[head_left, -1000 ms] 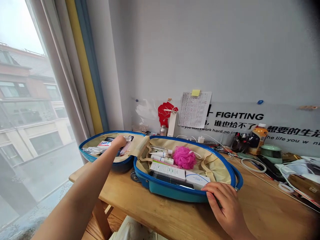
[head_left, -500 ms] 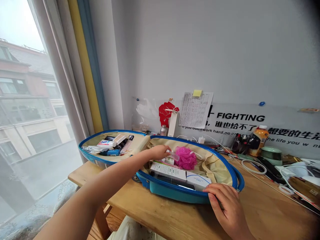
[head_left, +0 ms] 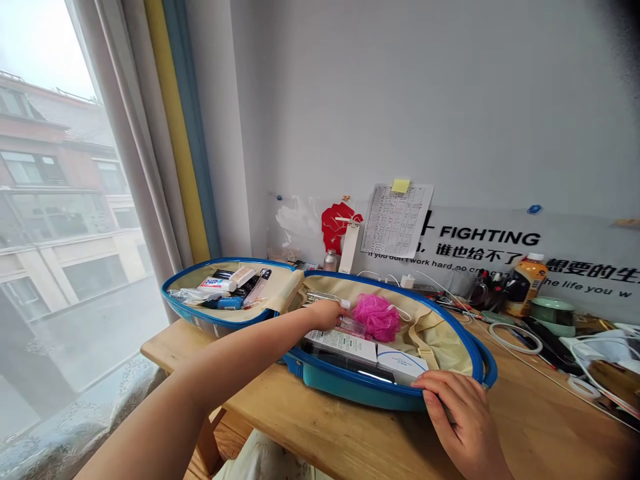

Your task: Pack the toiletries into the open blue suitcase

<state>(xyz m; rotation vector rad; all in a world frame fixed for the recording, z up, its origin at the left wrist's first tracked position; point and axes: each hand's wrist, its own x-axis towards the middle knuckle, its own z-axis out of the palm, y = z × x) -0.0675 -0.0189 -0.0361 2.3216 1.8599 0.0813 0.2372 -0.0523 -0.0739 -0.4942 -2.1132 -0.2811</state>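
A blue hard-shell suitcase (head_left: pixel 345 395) lies unfolded on the wooden table, its two cream-lined halves side by side. Inside the right half, my left hand (head_left: pixel 327 313) is closed around a small clear plastic bottle (head_left: pixel 353 326), mostly hidden by the fingers. Just right of it sits a pink mesh bath puff (head_left: pixel 376 317). Nearer to me lie a white printed box (head_left: pixel 345 345) and another white box with a blue curve (head_left: pixel 401 361). My right hand (head_left: pixel 457 410) grips the suitcase's near right rim, fingers over the edge and thumb outside.
Packets, a toothpaste box (head_left: pixel 216 283) and a blue item (head_left: pixel 229 303) fill part of the left half. Cables (head_left: pixel 515 338), an orange-labelled bottle (head_left: pixel 527 285) and a green container (head_left: pixel 553 316) stand along the right. Behind are a silver bottle (head_left: pixel 330 261) and the wall.
My left hand has lowered slightly into the case with the clear bottle, which now sits lower beside the bath puff. My right hand stays on the rim. The view has shifted slightly.
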